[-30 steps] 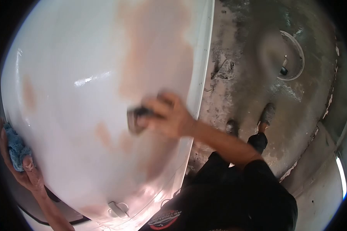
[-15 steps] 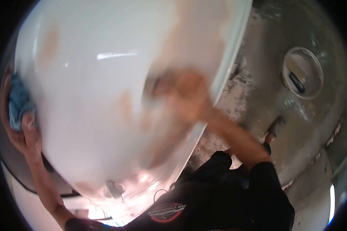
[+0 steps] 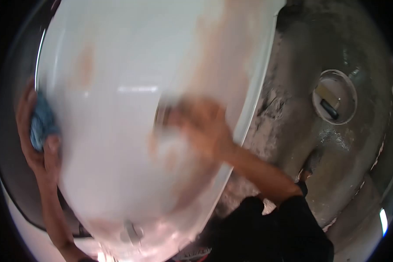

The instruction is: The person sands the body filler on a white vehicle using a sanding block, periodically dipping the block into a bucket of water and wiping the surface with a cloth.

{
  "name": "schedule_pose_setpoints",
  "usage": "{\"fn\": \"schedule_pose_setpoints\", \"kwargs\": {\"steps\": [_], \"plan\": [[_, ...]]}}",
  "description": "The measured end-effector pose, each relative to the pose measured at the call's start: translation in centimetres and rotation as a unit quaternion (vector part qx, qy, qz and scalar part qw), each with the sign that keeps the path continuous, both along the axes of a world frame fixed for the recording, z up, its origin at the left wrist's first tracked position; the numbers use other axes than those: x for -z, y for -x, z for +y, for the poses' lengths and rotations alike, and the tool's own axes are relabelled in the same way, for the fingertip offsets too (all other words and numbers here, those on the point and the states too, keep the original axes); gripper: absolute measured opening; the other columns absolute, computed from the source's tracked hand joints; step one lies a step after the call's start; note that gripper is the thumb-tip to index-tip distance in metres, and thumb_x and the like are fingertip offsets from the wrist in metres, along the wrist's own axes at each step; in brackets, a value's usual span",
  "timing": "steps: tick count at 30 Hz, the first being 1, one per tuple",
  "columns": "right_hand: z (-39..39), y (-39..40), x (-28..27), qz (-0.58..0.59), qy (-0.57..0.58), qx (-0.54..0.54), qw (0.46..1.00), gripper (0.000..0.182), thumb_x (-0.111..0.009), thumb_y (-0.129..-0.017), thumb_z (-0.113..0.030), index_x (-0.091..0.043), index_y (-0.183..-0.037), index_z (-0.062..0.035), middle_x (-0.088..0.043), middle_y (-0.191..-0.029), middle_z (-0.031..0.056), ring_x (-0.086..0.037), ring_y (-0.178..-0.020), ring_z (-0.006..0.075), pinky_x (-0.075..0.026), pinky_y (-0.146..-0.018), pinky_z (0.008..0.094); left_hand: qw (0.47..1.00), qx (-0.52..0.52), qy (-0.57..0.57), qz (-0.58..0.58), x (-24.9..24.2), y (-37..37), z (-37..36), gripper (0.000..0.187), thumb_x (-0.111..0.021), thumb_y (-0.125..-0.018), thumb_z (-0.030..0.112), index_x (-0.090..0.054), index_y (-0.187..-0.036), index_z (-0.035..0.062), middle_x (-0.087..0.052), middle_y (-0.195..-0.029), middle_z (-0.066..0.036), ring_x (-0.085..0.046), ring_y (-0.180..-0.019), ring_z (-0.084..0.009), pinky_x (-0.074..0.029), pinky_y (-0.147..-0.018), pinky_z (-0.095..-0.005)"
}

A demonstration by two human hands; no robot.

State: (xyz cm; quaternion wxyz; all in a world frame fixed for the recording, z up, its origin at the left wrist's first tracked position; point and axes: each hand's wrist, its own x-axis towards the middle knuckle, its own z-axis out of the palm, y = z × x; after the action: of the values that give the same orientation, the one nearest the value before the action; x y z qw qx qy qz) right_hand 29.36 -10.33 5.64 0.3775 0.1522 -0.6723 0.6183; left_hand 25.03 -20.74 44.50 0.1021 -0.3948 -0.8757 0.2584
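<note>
A white car body panel (image 3: 113, 144) with brownish, sanded-looking patches fills the middle of the view. At its left edge, my left hand (image 3: 50, 159) has its fingers curled round a crumpled blue cloth (image 3: 42, 122). My right hand (image 3: 205, 124) lies over the panel's right half, smeared by motion. Under its fingers a dark, flat sanding block (image 3: 162, 114) shows at the left, pressed against the panel; the rest of the block is hidden by the hand. Brownish patches surround the right hand, above it and below.
On the wet, stained floor at the right stands a round bucket (image 3: 353, 98) holding a yellowish block (image 3: 326, 94) and a dark-handled object (image 3: 329, 109). A door handle (image 3: 132, 232) sits near the panel's lower end. One foot (image 3: 306, 175) shows on the floor.
The view has shifted, so the panel's left edge and my left hand appear farther right. My right hand with the block appears slightly lower and to the left on the panel.
</note>
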Motion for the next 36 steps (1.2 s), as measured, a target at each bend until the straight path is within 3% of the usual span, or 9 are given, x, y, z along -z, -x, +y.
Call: {"fn": "schedule_pose_setpoints", "kwargs": {"steps": [3, 8, 11, 12, 15, 17, 20, 27, 36], "plan": [[6.1, 13.4, 0.6, -0.116, 0.153, 0.102, 0.976, 0.049, -0.062, -0.094, -0.012, -0.057, -0.143, -0.0144, -0.057, -0.130, 0.0185, -0.054, -0.103, 0.0395, -0.042, -0.093, 0.0487, 1.000, -0.017, -0.011, 0.019, 0.1, -0.6, -0.8, 0.076, -0.061, -0.091, 0.066, -0.051, -0.147, 0.0142, -0.043, -0.156, -0.018, -0.040, -0.145, -0.0360, -0.034, -0.119, -0.0528], [-1.3, 2.5, -0.7, -0.148, 0.050, 0.108, 0.982, 0.045, -0.067, -0.091, -0.018, -0.065, -0.136, -0.0227, -0.055, -0.137, 0.0189, -0.056, -0.108, 0.0376, -0.044, -0.095, 0.0477, 0.997, -0.054, -0.052, 0.003, 0.9, -1.0, -0.1, 0.075, -0.060, -0.093, 0.064, -0.051, -0.146, 0.0116, -0.042, -0.155, -0.021, -0.041, -0.144, -0.0383, -0.035, -0.117, -0.0525], [-3.8, -7.3, 1.6, 0.107, 0.034, -0.085, 0.990, 0.039, -0.068, -0.091, -0.021, -0.067, -0.129, -0.0136, -0.058, -0.136, 0.0150, -0.059, -0.114, 0.0355, -0.045, -0.100, 0.0535, 0.997, -0.054, -0.060, -0.004, 0.9, -1.3, 0.0, 0.074, -0.060, -0.094, 0.063, -0.051, -0.146, 0.0121, -0.042, -0.155, -0.021, -0.041, -0.144, -0.0390, -0.036, -0.117, -0.0526], [-1.8, -5.8, 1.4, -0.086, 0.150, -0.255, 0.951, 0.037, -0.067, -0.092, -0.020, -0.067, -0.129, -0.0119, -0.058, -0.136, 0.0160, -0.058, -0.117, 0.0363, -0.044, -0.101, 0.0552, 0.996, -0.053, -0.067, -0.009, 0.9, -1.2, -0.2, 0.073, -0.059, -0.094, 0.063, -0.051, -0.147, 0.0124, -0.042, -0.154, -0.022, -0.041, -0.144, -0.0390, -0.036, -0.117, -0.0526], [3.0, 8.5, 3.1, -0.134, -0.034, 0.038, 0.990, 0.041, -0.056, -0.099, -0.017, -0.060, -0.137, -0.0051, -0.056, -0.132, 0.0269, -0.052, -0.121, 0.0429, -0.042, -0.099, 0.0574, 0.997, -0.046, -0.068, -0.012, 0.8, -0.8, -1.0, 0.074, -0.059, -0.095, 0.063, -0.049, -0.148, 0.0125, -0.041, -0.154, -0.023, -0.040, -0.144, -0.0393, -0.036, -0.117, -0.0528], [7.7, 17.6, 3.5, -0.158, 0.096, 0.135, 0.974, 0.053, -0.050, -0.097, -0.009, -0.048, -0.150, -0.0045, -0.059, -0.121, 0.0236, -0.057, -0.109, 0.0411, -0.044, -0.098, 0.0472, 0.997, -0.041, -0.069, -0.010, 0.8, -0.7, -1.4, 0.074, -0.059, -0.095, 0.063, -0.048, -0.148, 0.0126, -0.040, -0.154, -0.024, -0.040, -0.144, -0.0398, -0.036, -0.117, -0.0533], [9.1, 20.5, 3.2, -0.219, 0.154, 0.129, 0.955, 0.051, -0.051, -0.099, -0.011, -0.047, -0.149, -0.0021, -0.058, -0.118, 0.0248, -0.056, -0.106, 0.0403, -0.046, -0.094, 0.0459, 0.997, -0.040, -0.067, -0.015, 0.7, -0.7, -1.1, 0.075, -0.059, -0.094, 0.063, -0.047, -0.148, 0.0131, -0.040, -0.154, -0.025, -0.040, -0.144, -0.0408, -0.036, -0.117, -0.0551], [-1.4, -3.0, 5.2, -0.064, 0.005, -0.054, 0.996, 0.040, -0.077, -0.087, -0.021, -0.070, -0.127, -0.0164, -0.056, -0.137, 0.0164, -0.057, -0.112, 0.0382, -0.050, -0.088, 0.0484, 0.998, -0.054, -0.032, -0.001, 0.6, -0.9, -0.5, 0.071, -0.054, -0.097, 0.064, -0.046, -0.149, 0.0156, -0.039, -0.155, -0.023, -0.039, -0.145, -0.0400, -0.035, -0.118, -0.0568], [7.5, 18.7, 10.6, -0.223, 0.171, 0.114, 0.953, 0.051, -0.056, -0.102, -0.015, -0.047, -0.152, -0.0072, -0.063, -0.120, 0.0176, -0.063, -0.107, 0.0293, -0.052, -0.090, 0.0395, 0.998, -0.057, -0.001, 0.008, 0.4, -0.6, -0.2, 0.071, -0.044, -0.101, 0.064, -0.042, -0.151, 0.0136, -0.039, -0.156, -0.022, -0.039, -0.144, -0.0425, -0.035, -0.117, -0.0606]]}}
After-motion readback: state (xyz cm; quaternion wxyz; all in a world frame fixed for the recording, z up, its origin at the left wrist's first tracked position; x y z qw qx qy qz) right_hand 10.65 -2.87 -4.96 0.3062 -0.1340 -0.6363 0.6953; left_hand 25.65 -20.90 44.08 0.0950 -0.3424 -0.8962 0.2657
